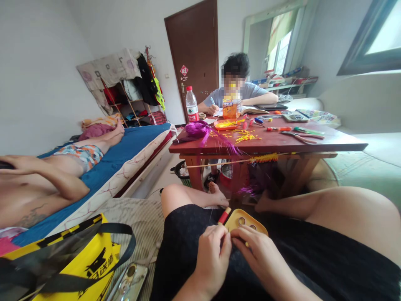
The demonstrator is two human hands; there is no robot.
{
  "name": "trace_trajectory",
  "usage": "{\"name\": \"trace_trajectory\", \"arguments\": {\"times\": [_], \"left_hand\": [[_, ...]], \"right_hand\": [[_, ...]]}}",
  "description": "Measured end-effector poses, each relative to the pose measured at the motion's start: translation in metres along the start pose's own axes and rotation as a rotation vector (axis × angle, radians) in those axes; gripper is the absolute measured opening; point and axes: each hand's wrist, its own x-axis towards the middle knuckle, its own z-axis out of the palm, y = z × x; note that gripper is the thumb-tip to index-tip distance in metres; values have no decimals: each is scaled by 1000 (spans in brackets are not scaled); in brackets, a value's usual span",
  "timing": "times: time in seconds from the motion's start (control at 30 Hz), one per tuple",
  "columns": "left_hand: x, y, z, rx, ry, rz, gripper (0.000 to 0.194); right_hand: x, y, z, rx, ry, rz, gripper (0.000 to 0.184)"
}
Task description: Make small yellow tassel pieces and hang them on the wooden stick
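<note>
Above my lap, my left hand (213, 250) and my right hand (257, 247) meet, fingertips pinched together. What they pinch is too small to make out; a thin dark strand shows near the left fingertips. A small yellow bit (247, 244) peeks out between the fingers of my right hand. Just beyond them a yellow tray (261, 224) rests on my dark clothing, partly hidden by the hands. Metal rings (241, 221), perhaps scissor handles, lie in it. A red roll (224, 216) with pale ends leans at the tray's left edge.
Ahead stands a red-brown table (200, 144) with purple fibre (198, 129), yellow stems (246, 136), pliers (302, 137) and a bottle (192, 104). A stick with yellow tufts (265, 158) hangs at its edge. Someone writes behind it; another person lies on the bed. A yellow bag (97, 263) sits left.
</note>
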Motion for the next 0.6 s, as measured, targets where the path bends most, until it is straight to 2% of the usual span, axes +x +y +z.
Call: {"name": "trace_trajectory", "arguments": {"times": [0.17,0.3,0.37,0.47,0.53,0.6], "left_hand": [[0,-6,-1,227,92,275,25],[-1,-10,-3,314,100,410,26],[-1,-12,-3,323,88,434,26],[3,-12,-4,341,37,400,27],[6,-7,-11,352,-21,364,26],[8,2,-22,334,-2,325,21]], "right_hand": [[1,-4,1,49,-5,29,21],[1,-2,3,121,-17,68,19],[1,1,5,145,-9,66,19],[1,3,7,167,35,50,20],[2,4,7,216,57,49,21],[4,5,5,311,69,59,24]]}}
